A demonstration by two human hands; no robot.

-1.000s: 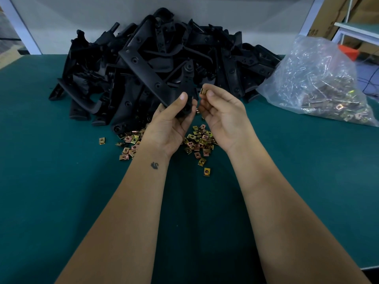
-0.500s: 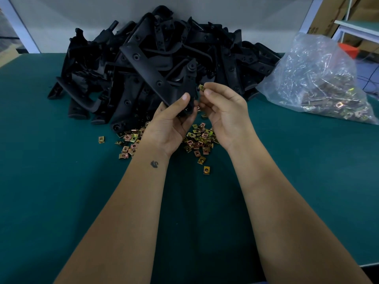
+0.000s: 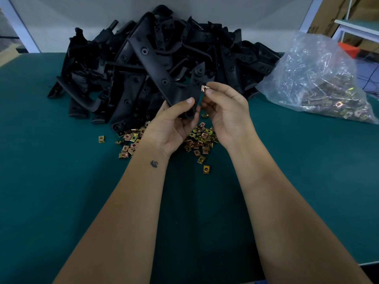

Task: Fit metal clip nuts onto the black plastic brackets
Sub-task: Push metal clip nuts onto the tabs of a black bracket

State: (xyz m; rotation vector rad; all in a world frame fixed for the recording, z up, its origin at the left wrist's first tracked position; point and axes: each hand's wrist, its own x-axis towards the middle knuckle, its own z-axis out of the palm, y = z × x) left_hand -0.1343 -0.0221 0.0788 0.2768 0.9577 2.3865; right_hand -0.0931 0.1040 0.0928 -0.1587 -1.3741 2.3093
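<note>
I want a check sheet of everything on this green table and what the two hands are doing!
Surface: green table, flat.
Job's things: pile of black brackets at the back; loose clip nuts scattered in front of it.
Clutter: clear bag of clip nuts at right.
Hands: left hand holds the held bracket; right hand pinches a single clip nut beside the bracket's edge; whether it touches, cannot tell.
Cables: thin dark wires beyond the bag.
Surroundings: white wall; cardboard boxes at upper right.
</note>
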